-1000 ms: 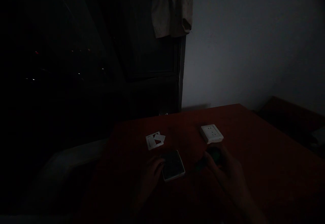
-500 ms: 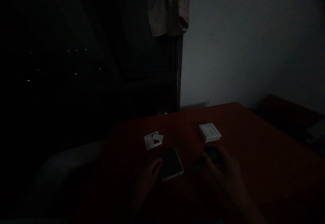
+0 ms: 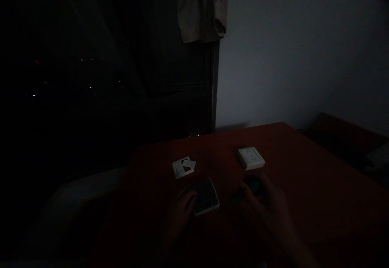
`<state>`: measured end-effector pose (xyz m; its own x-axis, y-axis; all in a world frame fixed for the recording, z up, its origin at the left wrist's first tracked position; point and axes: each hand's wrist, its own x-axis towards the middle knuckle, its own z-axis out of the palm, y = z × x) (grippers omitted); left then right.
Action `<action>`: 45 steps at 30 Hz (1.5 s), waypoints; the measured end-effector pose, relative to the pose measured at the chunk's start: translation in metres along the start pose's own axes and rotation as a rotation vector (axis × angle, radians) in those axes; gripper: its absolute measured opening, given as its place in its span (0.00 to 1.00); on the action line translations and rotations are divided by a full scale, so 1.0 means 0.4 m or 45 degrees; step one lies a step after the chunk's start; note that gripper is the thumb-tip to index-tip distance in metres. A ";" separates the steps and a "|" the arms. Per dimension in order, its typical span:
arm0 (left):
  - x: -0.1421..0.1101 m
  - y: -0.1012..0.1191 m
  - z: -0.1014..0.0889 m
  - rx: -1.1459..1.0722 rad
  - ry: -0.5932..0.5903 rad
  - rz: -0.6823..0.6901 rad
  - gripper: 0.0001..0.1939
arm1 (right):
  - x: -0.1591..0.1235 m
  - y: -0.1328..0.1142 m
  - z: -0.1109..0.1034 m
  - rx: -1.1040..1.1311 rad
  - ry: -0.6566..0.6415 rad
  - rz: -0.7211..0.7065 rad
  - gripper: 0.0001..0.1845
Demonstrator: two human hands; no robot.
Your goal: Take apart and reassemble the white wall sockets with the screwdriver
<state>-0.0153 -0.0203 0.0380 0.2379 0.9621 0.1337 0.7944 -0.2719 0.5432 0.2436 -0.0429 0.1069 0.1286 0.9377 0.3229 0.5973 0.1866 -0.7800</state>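
Note:
The room is very dark. On a red table (image 3: 304, 187) lies a square dark-faced panel with a white rim (image 3: 206, 196). My left hand (image 3: 182, 209) rests against the panel's left edge, fingers curled on it. My right hand (image 3: 266, 203) is closed round a small dark object (image 3: 252, 183) that I cannot make out, just right of the panel. A white wall socket (image 3: 251, 157) sits a little beyond my right hand. A white frame with a loose white piece on it (image 3: 184, 166) lies beyond my left hand.
A pale wall stands behind the table. A dark door (image 3: 179, 57) with a light garment (image 3: 202, 8) hung on it is at the back. A dark red piece of furniture (image 3: 346, 142) stands to the right, a pale shape (image 3: 82, 187) to the left.
Both hands stay where they were by the panel and the dark object. Only the view has shifted slightly.

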 end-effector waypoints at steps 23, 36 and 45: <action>0.000 0.026 0.005 -0.069 0.065 -0.095 0.08 | -0.004 -0.010 0.001 -0.010 -0.057 0.010 0.11; -0.026 -0.006 0.005 -0.173 0.112 -0.159 0.10 | 0.017 -0.036 0.006 0.007 -0.035 -0.034 0.12; -0.041 -0.059 0.048 -0.469 -0.018 -0.122 0.37 | 0.072 -0.102 0.068 0.058 -0.167 -0.272 0.09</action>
<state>-0.0275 -0.0302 0.0072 0.1817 0.9816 0.0578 0.5599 -0.1516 0.8145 0.2016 -0.0157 0.1333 -0.1025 0.9050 0.4130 0.5633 0.3950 -0.7258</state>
